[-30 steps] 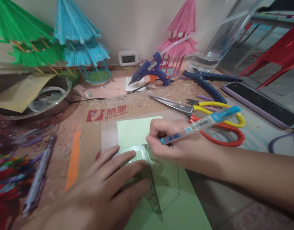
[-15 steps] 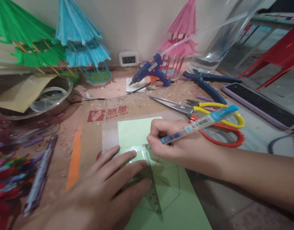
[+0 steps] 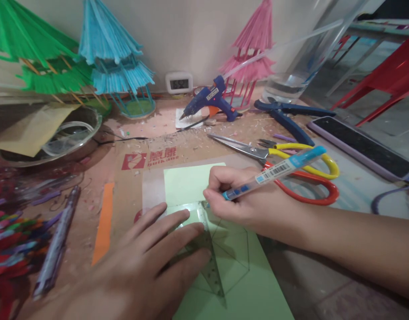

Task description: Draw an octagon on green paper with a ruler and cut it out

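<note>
A light green sheet of paper [image 3: 191, 180] lies before me, with a many-sided figure drawn in thin lines on it. On the sheet rests a clear set square [image 3: 213, 266], and my left hand [image 3: 161, 253] presses it down with fingers spread. My right hand [image 3: 234, 195] pinches a blue pen [image 3: 274, 173], its tip down at the set square's upper corner. The pen's top leans to the right over the scissors [image 3: 311, 189], which have one yellow and one red handle. My left hand hides part of the set square and the drawing.
Behind the paper lie a blue glue gun [image 3: 207, 98], blue-handled pliers [image 3: 287, 118] and a phone [image 3: 364, 146]. Green [image 3: 31, 40], blue [image 3: 111, 49] and pink [image 3: 251, 49] tiered models stand along the wall. An orange strip [image 3: 103, 222] and a metal bowl [image 3: 91, 129] sit left.
The pen's top has shifted very slightly left and the right hand with it. My left hand and the set square stay in place.
</note>
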### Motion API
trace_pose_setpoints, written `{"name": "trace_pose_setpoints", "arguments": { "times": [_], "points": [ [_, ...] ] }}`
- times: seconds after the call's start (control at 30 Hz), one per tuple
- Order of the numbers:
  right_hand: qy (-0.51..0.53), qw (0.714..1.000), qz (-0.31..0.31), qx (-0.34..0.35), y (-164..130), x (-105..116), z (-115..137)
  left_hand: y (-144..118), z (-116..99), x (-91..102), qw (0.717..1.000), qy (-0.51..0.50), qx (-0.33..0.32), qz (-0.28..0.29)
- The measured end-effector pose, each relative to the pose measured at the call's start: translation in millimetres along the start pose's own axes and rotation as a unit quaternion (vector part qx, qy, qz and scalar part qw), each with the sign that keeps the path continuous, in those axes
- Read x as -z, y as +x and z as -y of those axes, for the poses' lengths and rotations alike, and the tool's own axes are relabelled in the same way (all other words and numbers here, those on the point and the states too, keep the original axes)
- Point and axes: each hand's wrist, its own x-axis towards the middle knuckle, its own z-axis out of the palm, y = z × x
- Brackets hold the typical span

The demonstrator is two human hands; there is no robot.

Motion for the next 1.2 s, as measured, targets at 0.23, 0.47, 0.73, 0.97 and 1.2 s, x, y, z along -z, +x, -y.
{"name": "trace_pose_setpoints", "arguments": {
  "times": [0.23, 0.47, 0.73, 0.97, 1.2],
  "points": [
    [0.005, 1.000, -0.005, 0.014, -0.2, -0.1, -2.2, 0.0, -3.8, 3.7, 1.000, -0.009, 0.012, -0.003],
    [-0.011, 1.000, 0.017, -0.011, 1.6, 5.0, 5.8, 1.0, -3.7, 2.1, 1.000, 0.003, 0.011, 0.012],
    [-0.011, 1.000, 0.017, -0.005, 1.7, 5.0, 5.1, -5.6, 0.5, -0.3, 1.000, 0.019, -0.021, 0.004],
    [0.000, 1.000, -0.001, 0.005, 0.7, -0.7, -1.3, -6.5, -0.8, -3.1, 1.000, -0.004, -0.001, -0.008],
    [0.010, 1.000, -0.003, -0.003, 0.9, 0.0, 2.5, -4.8, -3.8, -1.0, 1.000, -0.012, 0.007, 0.007]
  ]
}}
